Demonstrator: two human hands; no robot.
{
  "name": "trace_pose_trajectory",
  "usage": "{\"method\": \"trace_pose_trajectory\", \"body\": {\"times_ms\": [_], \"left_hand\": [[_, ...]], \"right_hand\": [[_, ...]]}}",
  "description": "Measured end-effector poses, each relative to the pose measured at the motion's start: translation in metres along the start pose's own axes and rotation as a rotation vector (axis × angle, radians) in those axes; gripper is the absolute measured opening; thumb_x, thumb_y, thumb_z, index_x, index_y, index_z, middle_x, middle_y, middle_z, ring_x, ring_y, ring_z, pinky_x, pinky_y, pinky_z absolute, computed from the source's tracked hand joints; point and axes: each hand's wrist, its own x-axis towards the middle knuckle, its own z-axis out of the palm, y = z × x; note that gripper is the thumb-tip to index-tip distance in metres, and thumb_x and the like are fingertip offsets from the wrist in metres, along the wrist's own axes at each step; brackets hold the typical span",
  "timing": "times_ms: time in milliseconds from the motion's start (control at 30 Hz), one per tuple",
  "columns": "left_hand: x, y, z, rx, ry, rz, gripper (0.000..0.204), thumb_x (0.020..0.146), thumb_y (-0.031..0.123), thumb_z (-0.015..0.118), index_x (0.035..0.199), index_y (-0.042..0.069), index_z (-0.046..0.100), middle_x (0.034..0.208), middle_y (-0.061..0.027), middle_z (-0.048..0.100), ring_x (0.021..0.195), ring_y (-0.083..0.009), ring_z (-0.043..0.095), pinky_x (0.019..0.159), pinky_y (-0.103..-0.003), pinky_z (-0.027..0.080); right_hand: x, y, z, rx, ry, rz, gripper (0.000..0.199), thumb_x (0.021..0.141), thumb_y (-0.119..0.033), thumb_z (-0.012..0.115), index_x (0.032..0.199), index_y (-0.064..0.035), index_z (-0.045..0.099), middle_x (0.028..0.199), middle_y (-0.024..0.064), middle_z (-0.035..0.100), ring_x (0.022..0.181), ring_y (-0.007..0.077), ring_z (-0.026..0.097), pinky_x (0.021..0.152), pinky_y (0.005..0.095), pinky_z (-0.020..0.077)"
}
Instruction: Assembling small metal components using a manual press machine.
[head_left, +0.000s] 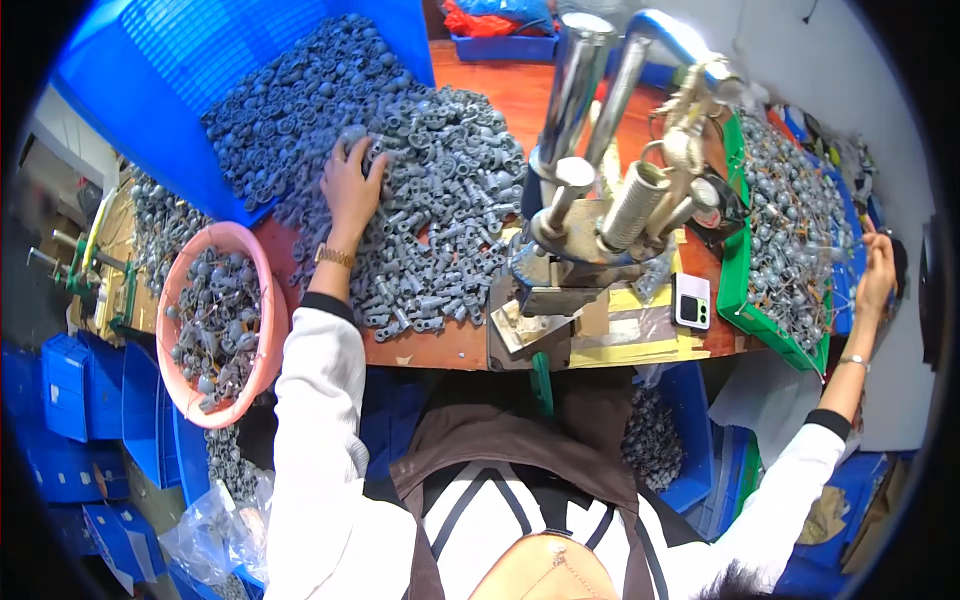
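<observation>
My left hand (350, 185) rests palm down on a big heap of small grey metal parts (430, 200) that spills from a tipped blue crate (170, 80) onto the wooden bench. Its fingers are spread among the parts; whether it grips any I cannot tell. My right hand (877, 275) reaches far right, past the edge of a green tray (735, 290) filled with grey parts with thin wire stems (795, 220). What its fingers hold is hidden. A metal press machine (590, 190) with shiny cylinders stands between the two hands.
A pink bowl (250, 245) of grey parts sits at the bench's left edge. A phone (692, 300) lies right of the press. Blue bins stand on the floor at left (70, 400), and one with parts is under the bench (660, 440).
</observation>
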Motion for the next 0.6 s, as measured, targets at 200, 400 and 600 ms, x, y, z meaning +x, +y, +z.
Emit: {"method": "trace_pose_trajectory", "body": {"times_ms": [200, 400, 600], "left_hand": [[-0.014, 0.026, -0.020, -0.183, -0.272, 0.348, 0.031, 0.083, 0.024, 0.064, 0.108, 0.007, 0.064, 0.130, -0.0191, 0.051, 0.111, -0.0372, 0.053, 0.093, -0.043, 0.043], [-0.034, 0.017, -0.024, -0.064, -0.340, 0.467, 0.030, 0.073, 0.001, 0.063, 0.102, 0.002, 0.064, 0.114, -0.0189, 0.059, 0.104, -0.0374, 0.055, 0.090, -0.043, 0.043], [-0.036, 0.025, -0.013, -0.040, -0.269, 0.446, 0.031, 0.073, 0.002, 0.063, 0.104, 0.002, 0.064, 0.115, -0.0179, 0.059, 0.107, -0.0358, 0.053, 0.091, -0.043, 0.040]], "right_hand": [[-0.009, -0.031, 0.027, 0.276, 0.074, 0.058, 0.034, 0.087, 0.001, 0.047, 0.120, 0.0103, 0.047, 0.127, 0.0235, 0.051, 0.124, 0.0292, 0.046, 0.110, 0.0347, 0.0309], [-0.011, -0.053, 0.078, 0.153, 0.132, 0.022, 0.030, 0.092, -0.007, 0.054, 0.119, 0.0043, 0.056, 0.114, 0.0139, 0.062, 0.110, 0.0207, 0.058, 0.100, 0.0285, 0.0414], [-0.015, -0.063, 0.060, 0.494, -0.038, -0.069, 0.022, 0.093, -0.013, 0.055, 0.111, -0.0015, 0.061, 0.103, 0.0105, 0.066, 0.101, 0.0214, 0.062, 0.094, 0.0314, 0.0450]]}}
